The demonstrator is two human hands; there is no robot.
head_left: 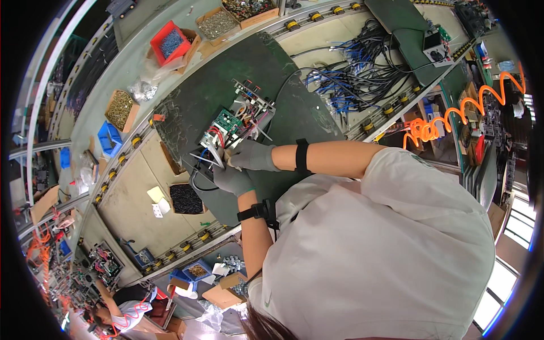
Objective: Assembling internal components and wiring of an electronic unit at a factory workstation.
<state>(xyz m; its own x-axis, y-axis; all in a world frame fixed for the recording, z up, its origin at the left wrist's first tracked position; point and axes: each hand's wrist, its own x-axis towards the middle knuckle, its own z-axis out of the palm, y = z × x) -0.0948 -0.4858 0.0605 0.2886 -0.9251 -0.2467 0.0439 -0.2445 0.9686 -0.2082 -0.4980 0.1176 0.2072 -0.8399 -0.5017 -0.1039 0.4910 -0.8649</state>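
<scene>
An open electronic unit [229, 122] with a green circuit board and red, white and black wires lies on a dark green mat [266, 68]. Both my hands wear grey gloves and meet at the unit's near edge. My right hand [253, 156] pinches the white and red wires there. My left hand [232, 180] is closed just beneath it, holding black wires at the same edge. What sits between the fingers is hidden. Each forearm carries a black band.
Cardboard boxes of screws [218, 22], a red bin [170, 41] and a blue bin [109, 137] line the bench. A tangle of blue and black cables [357, 73] lies beyond the mat. An orange coiled hose [453, 113] hangs right. Another person [122, 314] works at lower left.
</scene>
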